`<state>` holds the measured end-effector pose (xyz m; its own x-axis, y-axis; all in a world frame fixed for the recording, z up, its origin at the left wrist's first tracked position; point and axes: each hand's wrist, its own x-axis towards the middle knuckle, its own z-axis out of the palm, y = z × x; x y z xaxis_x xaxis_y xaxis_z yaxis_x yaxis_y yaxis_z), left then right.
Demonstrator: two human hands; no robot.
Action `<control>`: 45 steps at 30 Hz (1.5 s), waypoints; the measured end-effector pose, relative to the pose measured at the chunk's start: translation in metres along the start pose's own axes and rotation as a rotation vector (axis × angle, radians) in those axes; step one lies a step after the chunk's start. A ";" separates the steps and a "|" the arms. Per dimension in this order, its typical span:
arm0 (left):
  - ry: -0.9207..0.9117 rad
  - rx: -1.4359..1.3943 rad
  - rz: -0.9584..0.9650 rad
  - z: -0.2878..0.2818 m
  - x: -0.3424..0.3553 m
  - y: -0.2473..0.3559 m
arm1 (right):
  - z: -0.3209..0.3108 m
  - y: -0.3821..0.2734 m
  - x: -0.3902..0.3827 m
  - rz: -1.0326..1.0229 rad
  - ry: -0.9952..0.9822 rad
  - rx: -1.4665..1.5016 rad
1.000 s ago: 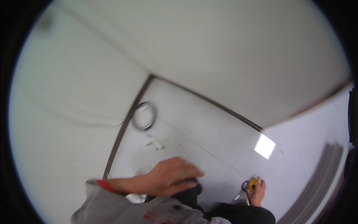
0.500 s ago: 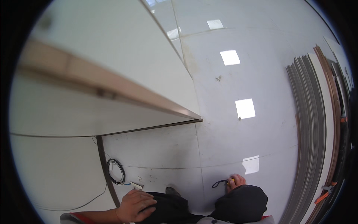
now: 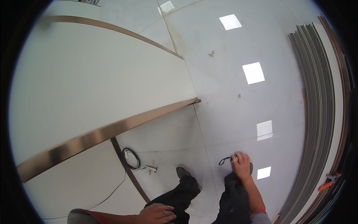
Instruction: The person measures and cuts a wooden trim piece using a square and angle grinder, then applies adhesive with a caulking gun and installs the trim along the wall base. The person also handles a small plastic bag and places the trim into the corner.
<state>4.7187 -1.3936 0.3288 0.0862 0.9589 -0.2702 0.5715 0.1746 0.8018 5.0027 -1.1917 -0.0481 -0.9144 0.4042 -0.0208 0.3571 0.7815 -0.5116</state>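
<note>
My right hand (image 3: 242, 163) is closed around a small yellow tape measure (image 3: 235, 159), mostly hidden under the fingers. A black wrist loop (image 3: 223, 161) hangs from it to the left. The hand is low beside my right knee, above the grey floor. Over my left thigh, my left hand (image 3: 157, 214) lies flat with fingers stretched and nothing in it. Nearest on that side are a coil of black cable (image 3: 137, 166) and a small white fitting (image 3: 151, 168) with a blue end, both on the floor.
A large white panel (image 3: 108, 78) with a bronze-coloured edge (image 3: 108, 130) stands at the left, its corner jutting toward the middle. Long grey strips (image 3: 317, 104) are stacked along the right, with an orange-handled tool (image 3: 326, 185) near them. A dark rail (image 3: 128, 170) borders the lower-left panel.
The view has shifted, bringing the panel's bronze edge lower and showing more of my legs and right forearm. My right hand still holds the tape measure; my left stays on the thigh.
</note>
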 end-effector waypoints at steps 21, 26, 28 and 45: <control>-0.136 0.553 -0.216 0.019 -0.115 0.140 | -0.458 -0.280 -0.349 1.491 -0.233 0.411; -0.035 0.483 -0.403 -0.058 -0.138 0.201 | -0.558 -0.340 -0.492 1.795 -0.743 0.404; 0.040 0.482 -0.538 -0.089 -0.121 0.216 | -0.565 -0.332 -0.498 1.764 -0.806 0.480; 0.178 -0.800 -0.617 -0.259 0.234 0.324 | -0.789 -0.104 0.135 0.938 0.123 0.680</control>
<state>4.7125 -1.0547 0.6632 -0.1979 0.6598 -0.7250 -0.2420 0.6838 0.6884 4.9927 -0.8432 0.6799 -0.3080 0.7608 -0.5712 0.6737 -0.2496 -0.6956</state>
